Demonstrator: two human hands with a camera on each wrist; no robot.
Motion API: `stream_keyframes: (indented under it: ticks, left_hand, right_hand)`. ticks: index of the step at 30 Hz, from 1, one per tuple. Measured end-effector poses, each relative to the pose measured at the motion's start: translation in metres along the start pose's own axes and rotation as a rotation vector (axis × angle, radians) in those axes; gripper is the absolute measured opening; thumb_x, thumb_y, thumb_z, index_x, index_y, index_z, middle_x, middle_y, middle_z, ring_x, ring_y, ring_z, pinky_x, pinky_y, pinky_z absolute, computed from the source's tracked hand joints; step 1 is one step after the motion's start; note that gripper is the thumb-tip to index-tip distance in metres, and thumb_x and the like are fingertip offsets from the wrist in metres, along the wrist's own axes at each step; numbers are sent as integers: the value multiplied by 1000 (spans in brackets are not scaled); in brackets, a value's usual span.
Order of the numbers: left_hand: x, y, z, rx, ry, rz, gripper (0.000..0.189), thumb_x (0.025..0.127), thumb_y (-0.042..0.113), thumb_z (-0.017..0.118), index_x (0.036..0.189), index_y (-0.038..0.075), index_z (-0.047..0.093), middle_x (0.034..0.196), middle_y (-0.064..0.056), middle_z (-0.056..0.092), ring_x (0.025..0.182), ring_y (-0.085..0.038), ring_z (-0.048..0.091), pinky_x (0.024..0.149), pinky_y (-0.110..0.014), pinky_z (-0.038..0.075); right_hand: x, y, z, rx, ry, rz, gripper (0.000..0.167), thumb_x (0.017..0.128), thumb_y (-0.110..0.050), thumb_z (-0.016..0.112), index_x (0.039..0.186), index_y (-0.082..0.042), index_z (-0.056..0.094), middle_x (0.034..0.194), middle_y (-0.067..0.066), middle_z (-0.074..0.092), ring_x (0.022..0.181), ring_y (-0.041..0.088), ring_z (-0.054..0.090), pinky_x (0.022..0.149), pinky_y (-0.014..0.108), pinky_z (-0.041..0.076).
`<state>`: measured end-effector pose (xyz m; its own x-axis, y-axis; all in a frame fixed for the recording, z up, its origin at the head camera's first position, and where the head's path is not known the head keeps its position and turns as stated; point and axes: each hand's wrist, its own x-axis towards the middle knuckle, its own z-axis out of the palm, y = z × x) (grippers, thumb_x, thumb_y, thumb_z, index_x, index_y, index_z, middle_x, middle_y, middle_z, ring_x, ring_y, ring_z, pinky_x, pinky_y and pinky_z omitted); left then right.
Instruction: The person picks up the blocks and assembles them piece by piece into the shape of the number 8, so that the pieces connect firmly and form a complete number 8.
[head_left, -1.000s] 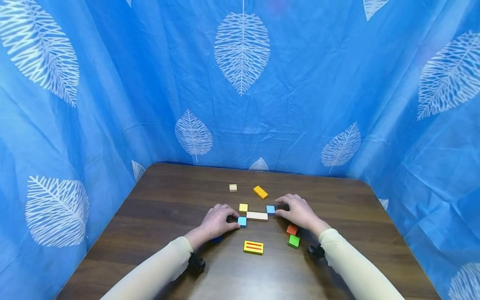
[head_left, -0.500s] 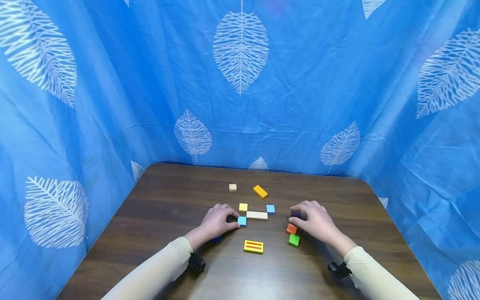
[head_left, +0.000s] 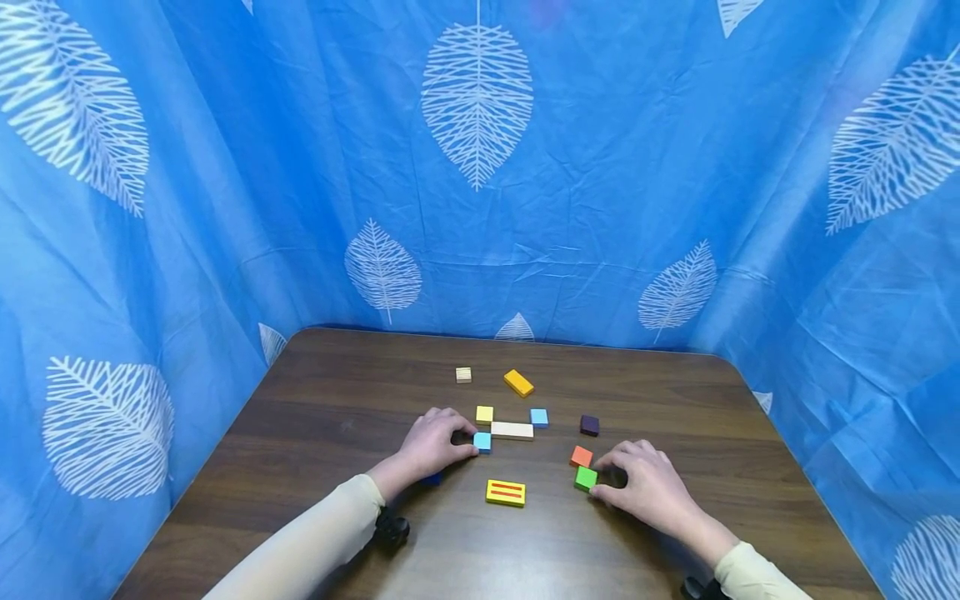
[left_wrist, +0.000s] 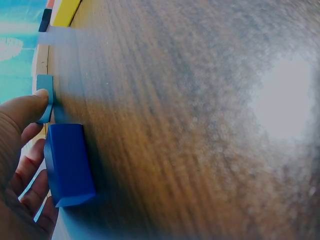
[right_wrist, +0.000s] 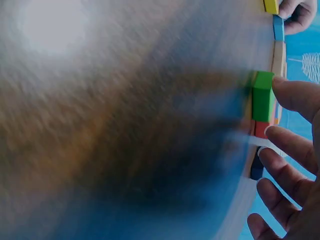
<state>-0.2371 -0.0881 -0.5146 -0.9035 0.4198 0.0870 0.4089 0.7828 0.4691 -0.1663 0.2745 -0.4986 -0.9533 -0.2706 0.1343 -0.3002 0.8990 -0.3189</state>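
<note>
curtain [head_left: 585, 167], blue with white leaf prints, hung behind a brown wood-grain table [head_left: 337, 392]. left hand [head_left: 433, 439]: thumb and forefinger drawn nearly together, pinching a light blue block [head_left: 482, 443]; other fingers loosely curved beside a dark blue block [left_wrist: 71, 165]. right hand [head_left: 651, 487]: fingers spread, about half unfurled, thumb at the edge of a green block [head_left: 586, 478] — firm hold or mere touch, cannot tell. larger pieces: long pale block [head_left: 512, 431] mid-table, yellow striped block [head_left: 506, 492] toward the near side, lying flat. smaller pieces: light blue block at the long pale block's near left corner; green block on the right, just beside an orange-red block [head_left: 581, 456], with a dark purple block [head_left: 589, 425] farther off. handling, by judgement: small blocks look like painted wood — light, stiff, hardly fragile, faces perhaps a little slick. best taken by two opposite side faces, low down; on the green, grip clear of the orange-red neighbour, easily nudged.
</note>
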Motion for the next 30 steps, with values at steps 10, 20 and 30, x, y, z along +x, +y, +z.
stream_keyframes:
  ticks: [10, 20, 30]
  left_hand:
    - [-1, 0, 0, 2, 0, 0, 27, 89, 38, 80, 109, 19, 78, 107, 3, 67, 109, -25, 56, 95, -48, 44]
    - [-1, 0, 0, -2, 0, 0, 27, 89, 38, 80, 108, 19, 78, 107, 3, 68, 109, -25, 56, 94, -48, 44]
    - [1, 0, 0, -5, -3, -8, 28, 89, 38, 80, 109, 19, 78, 108, 3, 68, 110, -25, 57, 95, -49, 44]
  right_hand:
    - [-1, -1, 10, -24, 28, 8, 24, 77, -43, 88, 92, -29, 75, 97, -12, 63, 99, 19, 56, 85, 49, 44]
    - [-2, -2, 11, -38, 51, -15, 24, 75, -38, 90, 90, -28, 75, 94, -13, 62, 97, 19, 57, 84, 47, 45]
    - [9, -10, 7, -33, 107, -63, 24, 76, -35, 89, 93, -25, 76, 98, -11, 64, 100, 21, 57, 88, 50, 44]
